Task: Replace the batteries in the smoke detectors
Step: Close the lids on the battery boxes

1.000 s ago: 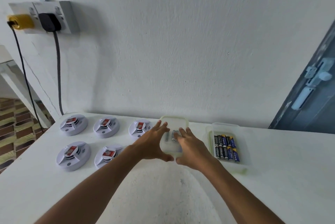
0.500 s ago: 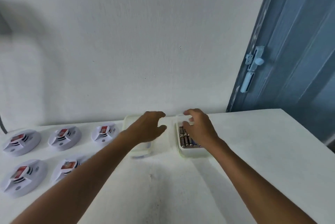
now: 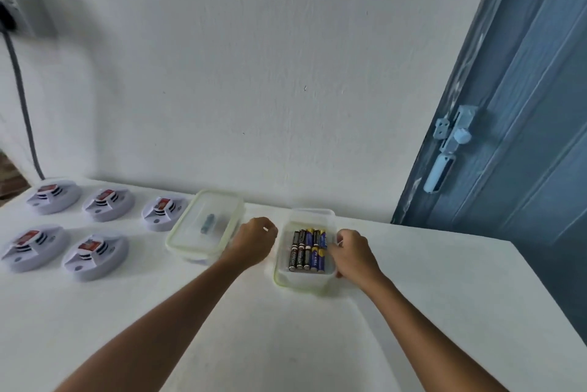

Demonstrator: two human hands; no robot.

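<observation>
— So, which step is this?

— Fetching fresh cells, I'd judge. Both hands sit at the clear box of batteries on the white table. The right hand is at the box's right wall with its fingers curled against the rim, seemingly gripping it. The left hand hovers just off the box's left side with fingers curled; whether it pinches anything I cannot tell, since only the back of the hand shows.

— And the batteries themselves?

— A row of batteries, black-labelled and blue-labelled, lies side by side in the box. A second clear container stands just left of the left hand, with one small cell-like thing in it; it is blurred, so I would not swear to what it is.

— The detectors?

— Five smoke detectors lie at the left of the table in two rows, three behind and two in front, each with a red-and-white label in its middle. None is in hand; all are well apart from the battery box.

— Next move?

— Probably steadying the box with the right hand while the left picks out a cell. The cells lie packed tight, so the fingers need to lift one by its end without dragging its neighbours, then carry it over to a detector.
</observation>
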